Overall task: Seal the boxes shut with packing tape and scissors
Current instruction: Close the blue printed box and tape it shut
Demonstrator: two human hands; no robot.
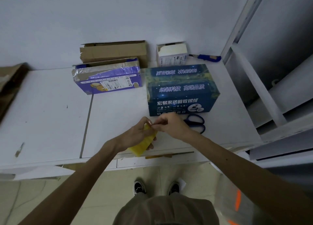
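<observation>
fingers (160, 127) hide part of tape roll (145, 144).

On the matt, scuffed white worktop (50, 114), the tape roll (144, 145) near the front edge is glossy yellow plastic, the dark blue box (183, 92) is smooth printed card with a sheen, the purple box (108, 80) shows torn raw cardboard under shiny tape, and the brown box (115, 53) at the back edge is matt cardboard.

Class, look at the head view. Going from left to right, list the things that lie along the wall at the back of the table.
Brown cardboard box → small white box → blue utility knife.
</observation>
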